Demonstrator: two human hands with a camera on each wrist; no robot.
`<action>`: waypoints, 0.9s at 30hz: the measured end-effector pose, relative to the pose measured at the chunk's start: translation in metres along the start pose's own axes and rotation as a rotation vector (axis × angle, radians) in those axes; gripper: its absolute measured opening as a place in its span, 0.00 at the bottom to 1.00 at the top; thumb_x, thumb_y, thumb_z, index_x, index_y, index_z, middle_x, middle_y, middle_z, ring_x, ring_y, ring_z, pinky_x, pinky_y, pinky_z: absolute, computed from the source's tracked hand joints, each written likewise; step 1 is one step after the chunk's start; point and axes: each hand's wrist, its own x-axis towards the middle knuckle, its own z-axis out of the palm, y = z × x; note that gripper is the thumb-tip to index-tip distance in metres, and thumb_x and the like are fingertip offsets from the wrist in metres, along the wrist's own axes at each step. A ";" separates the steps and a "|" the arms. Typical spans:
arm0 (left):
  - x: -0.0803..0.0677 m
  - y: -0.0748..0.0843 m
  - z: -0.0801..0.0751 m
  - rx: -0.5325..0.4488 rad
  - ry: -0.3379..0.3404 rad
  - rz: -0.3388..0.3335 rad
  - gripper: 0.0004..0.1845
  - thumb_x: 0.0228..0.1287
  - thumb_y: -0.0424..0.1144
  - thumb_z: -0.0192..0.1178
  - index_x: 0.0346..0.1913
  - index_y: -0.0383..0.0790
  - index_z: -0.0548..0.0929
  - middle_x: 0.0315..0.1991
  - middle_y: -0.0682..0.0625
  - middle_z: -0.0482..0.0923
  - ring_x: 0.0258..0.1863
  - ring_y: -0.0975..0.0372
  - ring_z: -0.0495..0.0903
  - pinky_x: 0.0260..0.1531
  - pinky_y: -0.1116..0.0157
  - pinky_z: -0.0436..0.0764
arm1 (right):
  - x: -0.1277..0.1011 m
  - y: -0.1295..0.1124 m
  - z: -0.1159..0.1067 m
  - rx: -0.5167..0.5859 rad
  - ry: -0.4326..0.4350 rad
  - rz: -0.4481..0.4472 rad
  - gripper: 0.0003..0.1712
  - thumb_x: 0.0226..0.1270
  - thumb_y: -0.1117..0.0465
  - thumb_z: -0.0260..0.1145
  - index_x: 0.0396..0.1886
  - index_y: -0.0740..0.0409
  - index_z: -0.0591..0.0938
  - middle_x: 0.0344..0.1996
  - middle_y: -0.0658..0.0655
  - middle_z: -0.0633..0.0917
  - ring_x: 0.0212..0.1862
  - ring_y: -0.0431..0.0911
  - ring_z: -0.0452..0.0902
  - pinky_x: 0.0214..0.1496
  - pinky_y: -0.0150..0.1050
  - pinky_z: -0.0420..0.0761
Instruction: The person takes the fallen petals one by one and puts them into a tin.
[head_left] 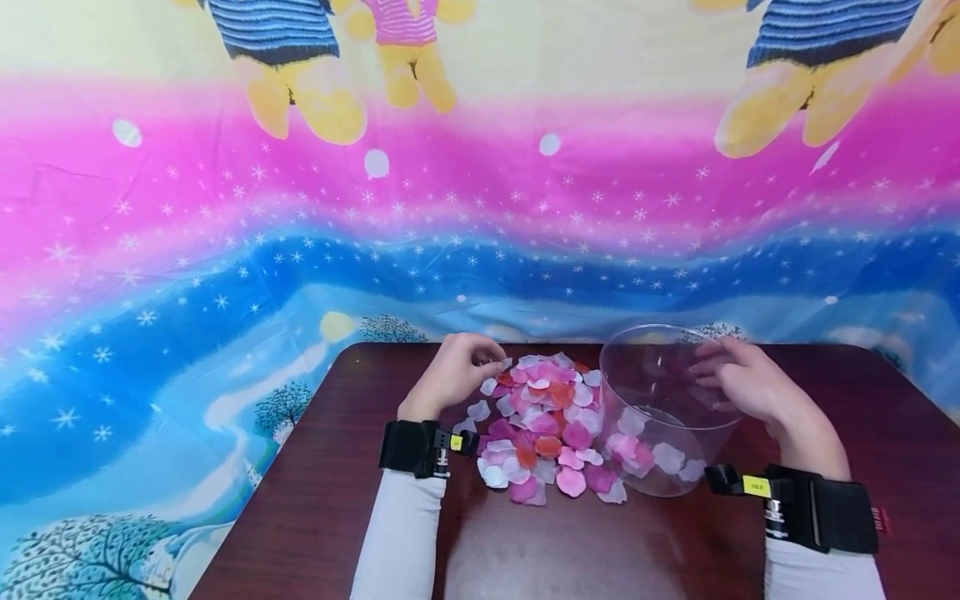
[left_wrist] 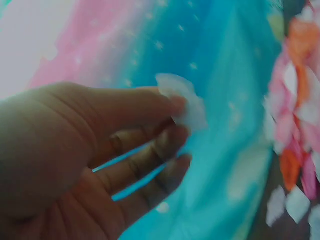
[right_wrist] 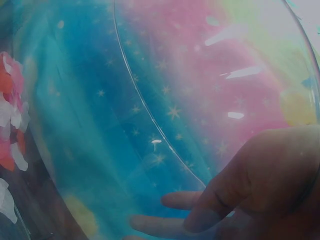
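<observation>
You have two hands at work and one clear plastic container point(head_left: 660, 417) on the dark wooden table point(head_left: 315, 500). The fabric petals point(head_left: 543, 429) lie in a single loose heap between your hands, too many and too overlapped to count; they come in white, pink, magenta and orange-red. Your left hand point(head_left: 452, 375) sits at the heap's far left edge, thumb and forefinger pinching one white petal point(left_wrist: 185, 102), thin, soft-edged and slightly crumpled. Your right hand point(head_left: 742, 382) holds the container's far right rim, fingers curled on its wall. The container is tipped toward the heap, and a few petals show through its wall.
</observation>
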 end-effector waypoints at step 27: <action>-0.001 0.116 0.068 0.223 0.103 0.611 0.10 0.70 0.34 0.66 0.52 0.39 0.88 0.49 0.50 0.85 0.51 0.62 0.82 0.59 0.76 0.74 | -0.001 0.000 -0.001 0.001 -0.004 0.002 0.28 0.73 0.71 0.40 0.70 0.78 0.58 0.64 0.82 0.71 0.66 0.75 0.69 0.49 0.54 0.84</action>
